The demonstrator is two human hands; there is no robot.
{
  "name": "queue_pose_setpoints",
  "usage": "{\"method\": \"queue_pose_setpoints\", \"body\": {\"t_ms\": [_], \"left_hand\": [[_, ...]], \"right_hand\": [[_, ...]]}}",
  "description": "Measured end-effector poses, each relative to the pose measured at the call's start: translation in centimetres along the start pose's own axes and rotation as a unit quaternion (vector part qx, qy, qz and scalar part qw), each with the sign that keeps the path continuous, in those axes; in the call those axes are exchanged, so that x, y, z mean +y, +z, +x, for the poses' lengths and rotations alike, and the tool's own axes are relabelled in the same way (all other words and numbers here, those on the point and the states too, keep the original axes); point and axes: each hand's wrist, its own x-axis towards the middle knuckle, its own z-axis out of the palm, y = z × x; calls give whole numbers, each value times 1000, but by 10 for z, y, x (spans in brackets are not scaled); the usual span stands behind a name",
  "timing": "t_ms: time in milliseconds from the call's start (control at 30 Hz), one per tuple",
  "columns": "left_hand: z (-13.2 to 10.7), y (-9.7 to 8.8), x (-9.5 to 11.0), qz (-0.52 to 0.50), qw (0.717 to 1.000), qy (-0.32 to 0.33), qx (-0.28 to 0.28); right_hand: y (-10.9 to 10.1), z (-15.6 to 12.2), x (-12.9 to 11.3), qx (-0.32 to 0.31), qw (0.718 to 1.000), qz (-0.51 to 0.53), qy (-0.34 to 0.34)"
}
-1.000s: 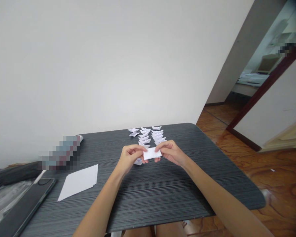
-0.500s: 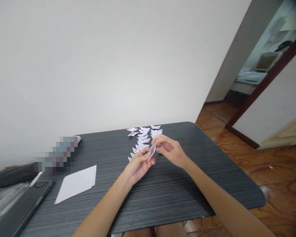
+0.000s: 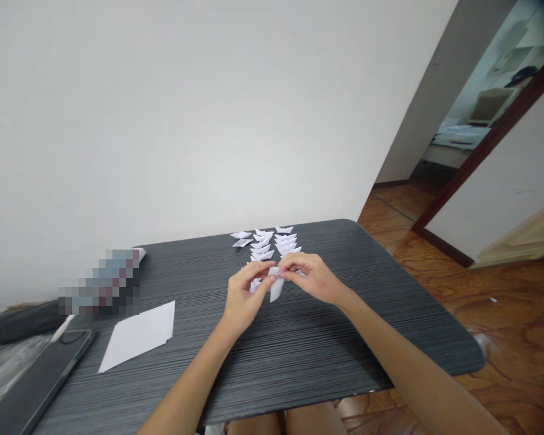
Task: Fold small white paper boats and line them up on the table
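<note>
A small folded piece of white paper (image 3: 276, 289) is held above the table between both hands. My left hand (image 3: 246, 294) pinches its upper left side between thumb and fingers. From the other side my right hand (image 3: 312, 277) grips its upper right edge, with the fingertips of both hands close together. Just beyond the hands, several white folded paper boats (image 3: 262, 248) stand in rows, and another group of paper boats (image 3: 285, 240) stands to their right. The hands hide some of the nearer boats.
A stack of white paper sheets (image 3: 138, 335) lies on the left of the dark table (image 3: 199, 380). Farther left are a dark flat phone-like object (image 3: 40, 380) and a blurred-out item (image 3: 102, 284). A white wall (image 3: 208, 121) rises behind the table.
The folded paper has been turned, so a flat face now hangs down from the fingertips. My left hand has rotated from palm-up to a pinch from above.
</note>
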Motion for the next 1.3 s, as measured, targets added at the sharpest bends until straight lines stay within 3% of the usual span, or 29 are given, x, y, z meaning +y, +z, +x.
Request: {"method": "queue_pose_setpoints", "body": {"t_ms": [300, 700, 1300], "left_hand": [[-2, 2, 1, 97, 989, 97, 46], [-4, 2, -9, 87, 995, 31, 49], [-5, 1, -7, 173, 981, 81, 41]], "right_hand": [[5, -3, 1, 28, 995, -80, -50], [6, -4, -1, 23, 996, -68, -44], [7, -5, 4, 20, 992, -116, -35]]}}
